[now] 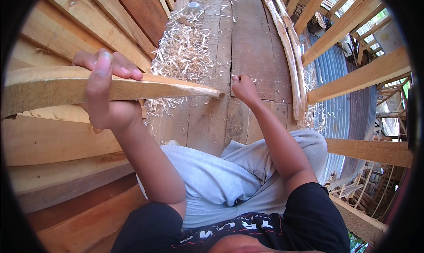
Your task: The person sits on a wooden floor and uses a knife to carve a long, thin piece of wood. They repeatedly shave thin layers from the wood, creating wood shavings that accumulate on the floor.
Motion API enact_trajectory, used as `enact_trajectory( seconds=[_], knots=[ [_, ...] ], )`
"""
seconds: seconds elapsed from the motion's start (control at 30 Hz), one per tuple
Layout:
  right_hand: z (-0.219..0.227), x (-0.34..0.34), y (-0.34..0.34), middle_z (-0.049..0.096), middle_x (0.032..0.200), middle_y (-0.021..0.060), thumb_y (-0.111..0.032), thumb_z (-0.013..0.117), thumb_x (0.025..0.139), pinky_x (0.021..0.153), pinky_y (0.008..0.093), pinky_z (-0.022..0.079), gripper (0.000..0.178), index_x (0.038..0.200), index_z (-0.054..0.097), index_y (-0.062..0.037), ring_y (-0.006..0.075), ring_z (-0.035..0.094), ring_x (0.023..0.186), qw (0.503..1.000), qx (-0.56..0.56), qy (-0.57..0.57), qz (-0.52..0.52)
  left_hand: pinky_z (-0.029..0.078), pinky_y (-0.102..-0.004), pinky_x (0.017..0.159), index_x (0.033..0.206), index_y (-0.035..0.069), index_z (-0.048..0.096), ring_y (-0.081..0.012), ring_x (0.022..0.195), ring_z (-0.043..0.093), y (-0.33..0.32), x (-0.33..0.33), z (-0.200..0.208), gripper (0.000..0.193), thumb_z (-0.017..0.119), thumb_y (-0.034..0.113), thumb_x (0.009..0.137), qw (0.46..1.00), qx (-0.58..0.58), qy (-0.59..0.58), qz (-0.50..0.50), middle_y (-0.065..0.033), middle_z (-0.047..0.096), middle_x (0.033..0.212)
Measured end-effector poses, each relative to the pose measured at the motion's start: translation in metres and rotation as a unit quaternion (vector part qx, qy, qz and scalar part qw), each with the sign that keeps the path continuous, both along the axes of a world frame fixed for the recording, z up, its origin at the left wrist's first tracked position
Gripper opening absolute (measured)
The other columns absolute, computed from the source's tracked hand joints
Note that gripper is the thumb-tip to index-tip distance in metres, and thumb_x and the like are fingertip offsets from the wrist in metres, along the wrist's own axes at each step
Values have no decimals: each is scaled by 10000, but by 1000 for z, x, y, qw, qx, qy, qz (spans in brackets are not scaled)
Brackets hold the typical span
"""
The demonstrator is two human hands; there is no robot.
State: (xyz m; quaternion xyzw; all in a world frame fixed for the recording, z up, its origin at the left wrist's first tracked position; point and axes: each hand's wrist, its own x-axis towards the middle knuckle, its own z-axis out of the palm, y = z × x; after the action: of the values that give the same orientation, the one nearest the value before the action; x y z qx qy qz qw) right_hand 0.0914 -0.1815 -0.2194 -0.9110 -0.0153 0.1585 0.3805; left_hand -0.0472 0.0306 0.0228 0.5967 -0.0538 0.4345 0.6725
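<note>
A long pale wooden board (172, 89) runs across from the left edge, its right end narrow and freshly cut. My left hand (106, 76) is wrapped around it, with the thumb on the near side and the fingers over the top. My right hand (244, 89) is closed in a fist above the plank floor, a little beyond the board's narrow end and apart from it. What that fist holds, if anything, is hidden.
Wood shavings (183, 50) lie heaped on the plank floor (254, 37) ahead. Stacked boards (57, 138) line the left side. Two long peeled poles (287, 45) lie at the right, beside wooden rails (362, 72) and corrugated metal sheets (333, 107). My crossed legs (207, 169) are close below.
</note>
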Motion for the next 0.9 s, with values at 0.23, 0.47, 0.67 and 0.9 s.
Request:
enact_trajectory(
  seconds=[0.23, 0.47, 0.67, 0.9],
  knots=[
    [-21, 24, -13, 664, 1016, 250, -271, 527, 984, 826, 444, 488, 345, 1109, 572, 48, 356, 650, 967, 959, 152, -45, -236, 406, -303, 608, 816, 95, 442, -173, 574, 464, -2, 0, 1, 158, 532, 216, 861, 1000, -7, 8, 17, -55, 457, 633],
    [-51, -15, -14, 622, 755, 109, -271, 462, 1031, 415, 326, 472, 307, 1022, 517, 31, 193, 604, 558, 894, 184, 88, -398, 425, -295, 577, 813, 83, 464, -177, 542, 477, -1, 2, 1, 152, 570, 189, 841, 999, -32, -2, 24, -61, 468, 610],
    [-18, -45, 0, 613, 697, 133, -284, 398, 1045, 391, 339, 455, 358, 946, 512, 41, 203, 591, 520, 886, 170, 186, -388, 463, -272, 496, 850, 57, 495, -195, 469, 511, -2, 5, 1, 156, 626, 121, 796, 997, -59, -40, 17, -88, 503, 570],
    [-1, -38, 1, 675, 774, 161, -237, 479, 1005, 538, 379, 496, 320, 962, 613, 51, 239, 647, 599, 979, 111, 167, 38, 464, -270, 501, 852, 57, 497, -197, 474, 516, -1, 6, 1, 152, 624, 121, 799, 998, -51, -43, 7, -93, 508, 569]
  ],
)
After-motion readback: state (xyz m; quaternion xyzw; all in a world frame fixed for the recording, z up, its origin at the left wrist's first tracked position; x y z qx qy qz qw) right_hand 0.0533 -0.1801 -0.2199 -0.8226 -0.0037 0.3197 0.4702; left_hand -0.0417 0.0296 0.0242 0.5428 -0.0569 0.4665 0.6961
